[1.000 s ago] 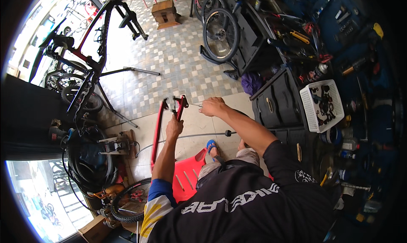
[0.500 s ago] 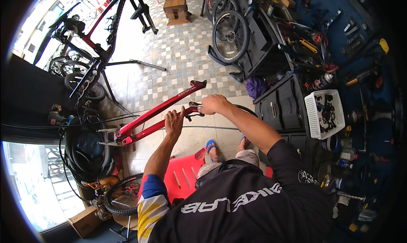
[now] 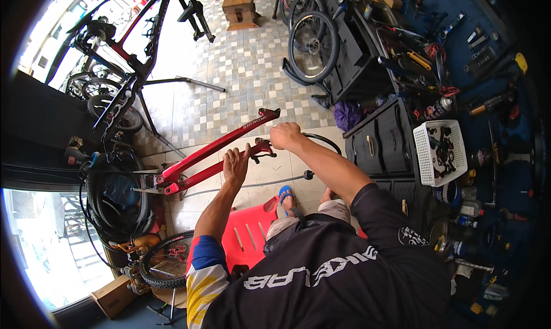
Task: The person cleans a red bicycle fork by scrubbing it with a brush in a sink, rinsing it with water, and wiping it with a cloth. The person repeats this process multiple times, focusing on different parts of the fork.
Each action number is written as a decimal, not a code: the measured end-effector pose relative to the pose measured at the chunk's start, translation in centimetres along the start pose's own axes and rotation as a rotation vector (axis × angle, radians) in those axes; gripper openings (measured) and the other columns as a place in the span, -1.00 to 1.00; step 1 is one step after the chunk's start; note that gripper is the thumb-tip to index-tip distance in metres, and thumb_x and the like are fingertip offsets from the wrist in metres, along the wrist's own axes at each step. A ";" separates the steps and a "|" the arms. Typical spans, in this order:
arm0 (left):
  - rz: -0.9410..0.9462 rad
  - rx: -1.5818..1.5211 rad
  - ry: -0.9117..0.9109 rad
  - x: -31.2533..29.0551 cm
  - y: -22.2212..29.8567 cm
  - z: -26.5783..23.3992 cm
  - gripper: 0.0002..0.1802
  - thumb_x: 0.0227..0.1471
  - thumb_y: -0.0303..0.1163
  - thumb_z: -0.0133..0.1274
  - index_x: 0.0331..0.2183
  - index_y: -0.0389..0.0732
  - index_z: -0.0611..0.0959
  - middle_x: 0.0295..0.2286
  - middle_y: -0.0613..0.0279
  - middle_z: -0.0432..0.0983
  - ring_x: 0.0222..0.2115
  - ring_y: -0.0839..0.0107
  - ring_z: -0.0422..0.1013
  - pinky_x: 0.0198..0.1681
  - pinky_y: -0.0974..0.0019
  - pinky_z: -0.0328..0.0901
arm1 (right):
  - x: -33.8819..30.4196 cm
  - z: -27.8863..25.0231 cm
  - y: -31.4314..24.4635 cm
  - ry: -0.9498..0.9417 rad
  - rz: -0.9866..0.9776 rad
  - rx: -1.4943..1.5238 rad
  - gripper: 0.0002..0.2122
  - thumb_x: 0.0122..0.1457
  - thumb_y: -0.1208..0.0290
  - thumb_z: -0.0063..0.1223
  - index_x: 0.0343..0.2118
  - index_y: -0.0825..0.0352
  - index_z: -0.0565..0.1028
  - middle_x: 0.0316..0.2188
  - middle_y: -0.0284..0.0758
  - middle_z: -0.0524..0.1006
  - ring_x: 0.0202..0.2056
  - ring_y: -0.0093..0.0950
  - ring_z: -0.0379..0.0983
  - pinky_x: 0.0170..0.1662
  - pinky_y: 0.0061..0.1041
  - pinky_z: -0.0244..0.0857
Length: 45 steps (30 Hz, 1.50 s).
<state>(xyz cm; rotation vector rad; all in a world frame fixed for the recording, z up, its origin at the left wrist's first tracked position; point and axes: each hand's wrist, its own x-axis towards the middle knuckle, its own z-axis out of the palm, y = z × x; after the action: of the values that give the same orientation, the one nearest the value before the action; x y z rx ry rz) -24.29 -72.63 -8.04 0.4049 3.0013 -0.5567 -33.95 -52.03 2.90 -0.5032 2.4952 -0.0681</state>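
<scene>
A red bicycle swingarm (image 3: 212, 144) stretches across in front of me, its two long arms joined at the left end. My left hand (image 3: 235, 164) is wrapped round the nearer arm, close to its right end. Just beyond it, my right hand (image 3: 286, 136) is closed beside the dropout (image 3: 263, 148) at the tip of that arm. What its fingers hold is hidden. A small black part sticks out below the dropout. The farther arm ends in another dropout (image 3: 268, 114), which neither hand touches.
A black hose (image 3: 333, 144) curves behind my right forearm. A red plastic chair (image 3: 249, 231) is below my hands. To the right are a dark drawer cabinet (image 3: 379, 142), a white basket of small parts (image 3: 425, 157) and many tools. A bicycle frame (image 3: 138, 71) hangs at upper left; tyres (image 3: 97, 197) lean at left.
My right hand has moved slightly up and left, closer to the dropout. More of the black hose shows beside my right forearm. My left hand keeps its hold on the swingarm.
</scene>
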 end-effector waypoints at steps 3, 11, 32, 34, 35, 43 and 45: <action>-0.001 0.001 0.013 -0.2 0.0 0.2 -0.30 0.11 -0.42 -0.03 0.27 0.18 0.25 -0.30 0.13 0.44 -0.28 0.22 0.35 -0.23 0.15 0.20 | 0.0 -0.2 -0.1 -0.011 0.000 0.009 -0.73 0.06 0.45 0.02 -0.19 0.23 0.67 -0.08 -0.23 0.63 -0.02 -0.30 0.56 -0.04 -0.36 0.45; -0.071 -0.129 -0.036 -1.1 0.0 0.2 -0.34 0.12 -0.44 -0.01 0.23 0.21 0.32 -0.33 0.11 0.48 -0.30 0.20 0.40 -0.27 0.14 0.25 | -3.8 -0.9 3.4 0.008 0.072 0.189 -0.58 0.22 0.02 0.04 -0.13 0.33 0.62 -0.06 -0.14 0.59 0.02 -0.21 0.51 0.07 -0.22 0.36; -0.013 0.021 -0.034 -2.4 0.0 2.3 -0.35 0.14 -0.41 -0.04 0.23 0.27 0.28 -0.31 0.14 0.43 -0.27 0.20 0.36 -0.21 0.13 0.23 | -3.4 -9.7 0.9 0.071 -0.016 -0.135 -0.73 0.07 0.46 0.04 -0.18 0.24 0.66 -0.10 -0.24 0.64 -0.02 -0.29 0.55 -0.06 -0.34 0.44; -0.026 0.017 -0.039 -2.7 -0.2 2.3 -0.34 0.13 -0.42 -0.04 0.23 0.28 0.28 -0.31 0.13 0.43 -0.27 0.20 0.37 -0.20 0.14 0.23 | -3.3 -9.6 0.3 0.085 -0.022 -0.111 -0.73 0.07 0.46 0.04 -0.17 0.24 0.66 -0.09 -0.25 0.63 -0.02 -0.29 0.55 -0.05 -0.34 0.44; -0.034 0.015 -0.046 -2.7 -0.2 2.3 -0.33 0.13 -0.42 -0.04 0.23 0.29 0.28 -0.31 0.13 0.43 -0.27 0.20 0.37 -0.20 0.14 0.24 | -3.2 -9.6 0.0 0.092 -0.024 -0.098 -0.73 0.07 0.47 0.05 -0.16 0.23 0.66 -0.09 -0.25 0.63 -0.02 -0.29 0.55 -0.05 -0.33 0.44; -0.069 -0.242 -0.107 -3.0 -0.9 1.9 -0.45 0.13 -0.41 -0.03 0.16 0.19 0.38 -0.39 0.00 0.54 -0.36 0.08 0.50 -0.31 0.03 0.35 | -4.9 -9.0 0.8 0.129 -0.024 0.071 -0.67 0.19 0.17 0.06 -0.13 0.28 0.63 -0.08 -0.16 0.61 0.00 -0.19 0.52 0.04 -0.22 0.38; -0.110 -0.479 -0.254 -2.6 -1.1 0.7 -0.50 0.12 -0.38 -0.01 0.11 0.12 0.42 -0.47 -0.06 0.58 -0.43 0.01 0.56 -0.39 -0.05 0.39 | -7.2 -9.1 1.1 0.132 -0.018 0.133 -0.64 0.21 0.12 0.07 -0.13 0.32 0.63 -0.09 -0.13 0.61 0.00 -0.17 0.52 0.04 -0.22 0.38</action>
<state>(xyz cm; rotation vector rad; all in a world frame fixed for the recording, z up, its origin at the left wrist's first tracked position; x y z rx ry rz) -22.05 -74.55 -8.02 0.1238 2.7882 0.1087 -34.01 -48.94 14.12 -0.4797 2.5928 -0.2816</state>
